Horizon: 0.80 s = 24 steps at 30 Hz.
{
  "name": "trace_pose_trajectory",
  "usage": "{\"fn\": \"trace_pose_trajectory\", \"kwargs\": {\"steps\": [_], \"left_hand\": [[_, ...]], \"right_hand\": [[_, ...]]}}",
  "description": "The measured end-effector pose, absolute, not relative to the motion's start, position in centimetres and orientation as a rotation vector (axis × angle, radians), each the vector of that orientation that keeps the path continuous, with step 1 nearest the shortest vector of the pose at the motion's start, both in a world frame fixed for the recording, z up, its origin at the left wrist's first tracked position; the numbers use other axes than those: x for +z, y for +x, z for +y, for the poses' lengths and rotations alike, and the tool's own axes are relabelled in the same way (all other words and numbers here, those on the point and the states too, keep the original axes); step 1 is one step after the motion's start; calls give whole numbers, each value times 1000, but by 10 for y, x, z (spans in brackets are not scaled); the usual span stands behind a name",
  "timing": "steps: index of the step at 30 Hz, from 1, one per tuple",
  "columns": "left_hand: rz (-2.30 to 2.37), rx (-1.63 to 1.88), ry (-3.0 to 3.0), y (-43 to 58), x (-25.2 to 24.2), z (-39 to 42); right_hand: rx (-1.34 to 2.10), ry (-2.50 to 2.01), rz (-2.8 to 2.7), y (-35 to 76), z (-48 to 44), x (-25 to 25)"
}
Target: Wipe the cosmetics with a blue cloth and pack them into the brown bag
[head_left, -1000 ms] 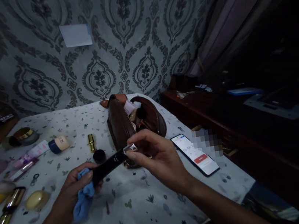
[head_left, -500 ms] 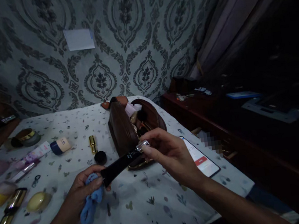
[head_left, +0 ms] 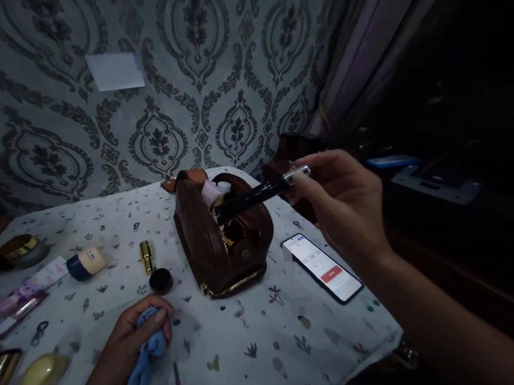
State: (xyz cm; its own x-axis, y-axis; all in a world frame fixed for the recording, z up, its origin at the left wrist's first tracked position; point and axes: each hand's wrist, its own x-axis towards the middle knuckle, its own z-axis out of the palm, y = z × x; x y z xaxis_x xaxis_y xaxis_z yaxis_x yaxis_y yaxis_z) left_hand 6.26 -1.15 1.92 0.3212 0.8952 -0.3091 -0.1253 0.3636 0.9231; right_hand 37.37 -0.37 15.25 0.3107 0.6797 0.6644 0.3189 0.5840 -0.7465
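Pinched by its silver cap in my right hand [head_left: 341, 200] is a black squeeze tube [head_left: 252, 197], held above the open brown cosmetic bag [head_left: 202, 226]. The tube's flat end points left, over the bag's mouth. Inside the bag several items show, among them a pale pink one [head_left: 210, 192]; the deeper contents are dark. My left hand [head_left: 137, 330] is closed round a crumpled blue cloth [head_left: 145, 364] low over the table, left of the bag. A small black round lid [head_left: 161, 280] and a gold lipstick tube [head_left: 147, 257] lie just beyond that hand.
A phone [head_left: 322, 269] showing a timer lies right of the bag. On the left are a beige bottle with a navy cap [head_left: 86, 263], a gold-rimmed jar [head_left: 23, 249] and a yellow oval item [head_left: 43, 373]. A dark red cabinet stands beyond the table's right edge.
My left hand has let go of the tube and keeps the blue cloth. My right hand has lifted the tube up and right, over the bag. The view has shifted slightly right.
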Motion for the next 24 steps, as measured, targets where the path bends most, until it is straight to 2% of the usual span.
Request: {"fn": "trace_pose_trajectory", "kwargs": {"steps": [7, 11, 15, 24], "left_hand": [[1138, 880, 1092, 62, 24, -10], [1253, 972, 1533, 69, 32, -5], [1101, 1016, 1987, 91, 54, -1], [1079, 1630, 2206, 137, 108, -3]], "right_hand": [[309, -986, -1331, 367, -4, 140], [320, -983, -1336, 368, -4, 141], [302, -983, -1354, 368, -4, 143], [165, -907, -1458, 349, -32, 147]]}}
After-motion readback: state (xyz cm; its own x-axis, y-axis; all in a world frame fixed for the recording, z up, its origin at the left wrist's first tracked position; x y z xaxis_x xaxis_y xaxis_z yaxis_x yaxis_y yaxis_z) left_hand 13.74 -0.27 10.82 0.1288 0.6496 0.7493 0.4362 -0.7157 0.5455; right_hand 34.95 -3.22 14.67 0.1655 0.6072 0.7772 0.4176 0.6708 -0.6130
